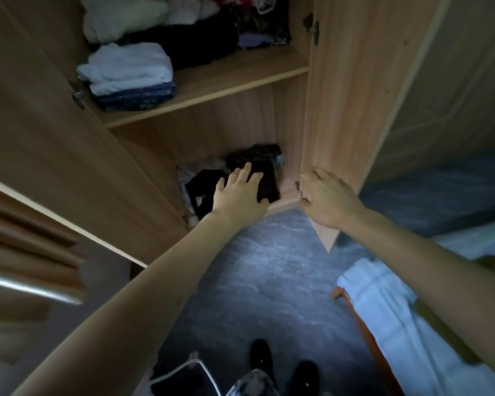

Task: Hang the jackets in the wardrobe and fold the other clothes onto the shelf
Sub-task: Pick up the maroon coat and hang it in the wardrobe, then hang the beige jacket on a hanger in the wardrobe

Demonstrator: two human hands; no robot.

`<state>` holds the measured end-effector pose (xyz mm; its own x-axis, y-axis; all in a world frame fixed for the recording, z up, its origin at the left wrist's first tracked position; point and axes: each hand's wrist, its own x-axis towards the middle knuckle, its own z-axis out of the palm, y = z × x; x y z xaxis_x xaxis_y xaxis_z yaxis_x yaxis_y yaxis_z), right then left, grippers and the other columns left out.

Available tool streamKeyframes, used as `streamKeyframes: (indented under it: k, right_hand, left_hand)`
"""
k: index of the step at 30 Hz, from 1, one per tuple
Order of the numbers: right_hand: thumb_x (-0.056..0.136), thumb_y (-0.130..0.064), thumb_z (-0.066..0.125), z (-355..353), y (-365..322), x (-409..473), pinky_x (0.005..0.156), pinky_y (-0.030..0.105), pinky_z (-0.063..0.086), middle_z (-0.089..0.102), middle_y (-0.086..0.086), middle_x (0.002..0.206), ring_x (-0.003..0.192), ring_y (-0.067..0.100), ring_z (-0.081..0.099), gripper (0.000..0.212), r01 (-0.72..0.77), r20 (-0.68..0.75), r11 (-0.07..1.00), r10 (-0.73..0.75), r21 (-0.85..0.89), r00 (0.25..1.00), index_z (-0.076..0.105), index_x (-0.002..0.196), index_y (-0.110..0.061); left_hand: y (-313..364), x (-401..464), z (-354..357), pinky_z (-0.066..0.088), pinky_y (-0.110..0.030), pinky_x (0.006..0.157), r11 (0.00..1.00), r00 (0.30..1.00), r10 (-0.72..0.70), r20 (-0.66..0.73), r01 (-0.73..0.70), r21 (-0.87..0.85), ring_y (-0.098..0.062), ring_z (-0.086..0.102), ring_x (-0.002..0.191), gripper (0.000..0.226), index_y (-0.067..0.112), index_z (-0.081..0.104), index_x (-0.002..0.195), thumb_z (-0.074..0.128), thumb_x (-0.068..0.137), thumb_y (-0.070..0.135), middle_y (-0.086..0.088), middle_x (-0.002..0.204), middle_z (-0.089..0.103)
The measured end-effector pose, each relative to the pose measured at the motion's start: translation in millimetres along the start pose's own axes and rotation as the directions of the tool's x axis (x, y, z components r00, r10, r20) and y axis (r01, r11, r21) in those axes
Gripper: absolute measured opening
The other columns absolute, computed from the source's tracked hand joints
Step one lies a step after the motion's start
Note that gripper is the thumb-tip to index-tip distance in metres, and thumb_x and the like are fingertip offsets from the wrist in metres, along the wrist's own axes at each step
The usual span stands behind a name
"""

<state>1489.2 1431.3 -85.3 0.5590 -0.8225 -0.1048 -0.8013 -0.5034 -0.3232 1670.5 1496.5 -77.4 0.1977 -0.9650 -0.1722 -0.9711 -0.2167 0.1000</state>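
I look down into an open wooden wardrobe. My left hand [236, 192] lies flat, fingers spread, on a dark folded garment [266, 182] at the bottom of the wardrobe. More dark clothes [252, 155] sit behind it. My right hand [323, 197] grips the lower edge of the right wardrobe door [352, 95]. On the shelf [212, 90] above lies a stack of folded white and blue clothes [129, 75], with a loose heap of white and dark clothes [169, 21] behind.
The left wardrobe door [40, 138] stands open at my left. A bed with white and pale blue bedding [389, 304] is at the right. Grey carpet [263, 275] covers the floor. A dark basket with a white rim [183, 375] stands by my feet.
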Motion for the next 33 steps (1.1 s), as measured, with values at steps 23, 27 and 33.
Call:
streamKeyframes:
  k: [23,27,33]
  right_hand:
    - [0.087,-0.027,0.052,80.5,119.8,-290.8,0.092,0.046,0.039,0.046,0.011,0.133,0.119,0.037,0.046,0.044,-0.730,-0.173,0.652,0.758,0.203,0.629,0.046,0.128,-0.013]
    - [0.089,-0.028,0.054,97.5,133.6,-381.0,0.097,0.046,0.039,0.039,0.011,0.143,0.126,0.035,0.042,0.052,-0.835,-0.168,0.473,0.881,0.279,0.443,0.041,0.136,-0.011]
    - [0.087,-0.032,0.052,112.9,152.8,-513.6,0.098,0.048,0.040,0.041,0.014,0.141,0.124,0.038,0.044,0.056,-0.902,-0.153,0.264,0.963,0.341,0.224,0.041,0.137,-0.011]
  left_hand:
    - [252.1,-80.1,127.5,0.019,-0.048,0.116,0.610,0.612,0.756,0.231,-0.787,0.091,-0.027,0.018,0.145,0.064,0.025,0.029,0.149,0.050,0.091,0.043,-0.004,0.162,0.012]
    - [315.6,-136.3,157.1,0.021,-0.048,0.113,0.421,0.423,0.865,0.271,-0.905,0.069,-0.027,0.023,0.143,0.062,0.022,0.035,0.146,0.052,0.089,0.042,-0.005,0.160,0.018]
    - [406.6,-227.8,195.3,0.020,-0.046,0.115,0.194,0.195,0.918,0.346,-0.980,0.038,-0.024,0.019,0.145,0.063,0.025,0.033,0.147,0.052,0.090,0.043,-0.004,0.162,0.012]
